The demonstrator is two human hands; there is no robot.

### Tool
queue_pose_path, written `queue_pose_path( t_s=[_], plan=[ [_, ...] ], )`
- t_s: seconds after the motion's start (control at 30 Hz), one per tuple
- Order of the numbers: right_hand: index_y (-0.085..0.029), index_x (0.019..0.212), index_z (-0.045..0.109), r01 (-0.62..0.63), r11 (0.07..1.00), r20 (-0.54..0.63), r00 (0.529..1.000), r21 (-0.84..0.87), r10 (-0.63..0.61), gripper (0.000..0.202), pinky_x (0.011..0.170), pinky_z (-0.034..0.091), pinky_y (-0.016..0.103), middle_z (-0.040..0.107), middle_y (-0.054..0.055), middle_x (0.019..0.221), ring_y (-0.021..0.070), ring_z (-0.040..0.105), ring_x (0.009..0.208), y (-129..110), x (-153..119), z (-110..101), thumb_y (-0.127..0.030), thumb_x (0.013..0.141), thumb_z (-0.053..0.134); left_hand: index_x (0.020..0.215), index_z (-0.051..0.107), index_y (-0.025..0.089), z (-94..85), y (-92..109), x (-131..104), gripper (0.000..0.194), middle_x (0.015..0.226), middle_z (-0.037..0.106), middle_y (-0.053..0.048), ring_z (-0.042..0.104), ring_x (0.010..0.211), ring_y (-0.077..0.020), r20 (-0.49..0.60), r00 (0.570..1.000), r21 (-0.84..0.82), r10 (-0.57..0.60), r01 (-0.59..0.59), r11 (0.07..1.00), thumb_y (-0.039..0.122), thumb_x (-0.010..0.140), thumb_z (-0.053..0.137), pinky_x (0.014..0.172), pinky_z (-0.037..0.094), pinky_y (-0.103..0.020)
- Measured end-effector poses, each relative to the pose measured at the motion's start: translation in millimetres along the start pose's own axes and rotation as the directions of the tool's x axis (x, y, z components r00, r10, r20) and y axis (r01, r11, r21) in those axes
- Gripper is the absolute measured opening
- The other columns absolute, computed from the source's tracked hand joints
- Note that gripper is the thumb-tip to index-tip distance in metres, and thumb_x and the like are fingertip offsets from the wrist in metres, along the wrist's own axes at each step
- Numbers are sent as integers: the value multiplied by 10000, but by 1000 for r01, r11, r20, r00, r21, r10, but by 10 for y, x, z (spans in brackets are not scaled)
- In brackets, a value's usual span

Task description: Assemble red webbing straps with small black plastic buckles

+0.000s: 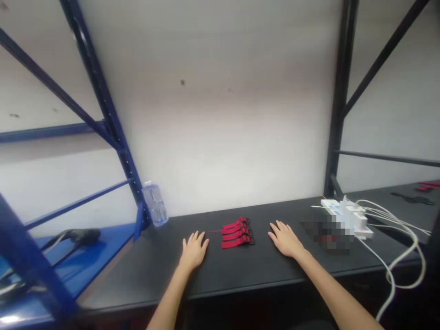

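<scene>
Several red fabric straps (pixel 233 237) with black rings at their right ends lie side by side in a stack on the black tabletop (pixel 240 270). To their left, my left hand (pixel 194 250) rests palm down, fingers spread, holding nothing. A thin red strand runs from the straps toward its fingertips; whether they touch, I cannot tell. My right hand (pixel 284 238) lies flat to the right of the straps, apart from the rings, its fingers stretched out and nothing under them that I can see.
A clear plastic bottle (pixel 155 204) stands at the back left by the blue rack post (pixel 118 133). On the right are a white power strip (pixel 335 207) with chargers, looping white cables (pixel 417 256) and a pixelated patch. Dark cables lie on the blue shelf (pixel 103 250).
</scene>
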State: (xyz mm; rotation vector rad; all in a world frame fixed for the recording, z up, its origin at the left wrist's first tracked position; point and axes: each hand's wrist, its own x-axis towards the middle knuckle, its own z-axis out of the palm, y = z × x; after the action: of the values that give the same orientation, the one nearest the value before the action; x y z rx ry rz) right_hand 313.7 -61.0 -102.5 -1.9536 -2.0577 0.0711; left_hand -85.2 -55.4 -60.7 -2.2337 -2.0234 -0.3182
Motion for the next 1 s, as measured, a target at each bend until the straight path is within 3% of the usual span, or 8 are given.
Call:
queue_pose_path(
  t_s=[0.3,1.0],
  plan=[
    [-165,1442,341,6,1000,-7,1000,-12,-6,645,1130,104,446,267,133,1517,282,196,1408,34,35,71,-547,933,236,1391,423,212,11,-5,-7,568,1485,357,-137,268,1383,-310,-5,1000,-2,-1,1,1000,511,941,248,1089,165,-558],
    [-175,1441,345,3,1000,-10,1000,-20,-4,654,1130,121,430,279,124,1515,278,214,1404,-1,20,11,-560,930,212,1385,435,220,29,-27,27,558,1479,369,-136,272,1381,-312,-16,1000,-5,-4,4,1000,509,936,271,1086,169,-561]
  ],
)
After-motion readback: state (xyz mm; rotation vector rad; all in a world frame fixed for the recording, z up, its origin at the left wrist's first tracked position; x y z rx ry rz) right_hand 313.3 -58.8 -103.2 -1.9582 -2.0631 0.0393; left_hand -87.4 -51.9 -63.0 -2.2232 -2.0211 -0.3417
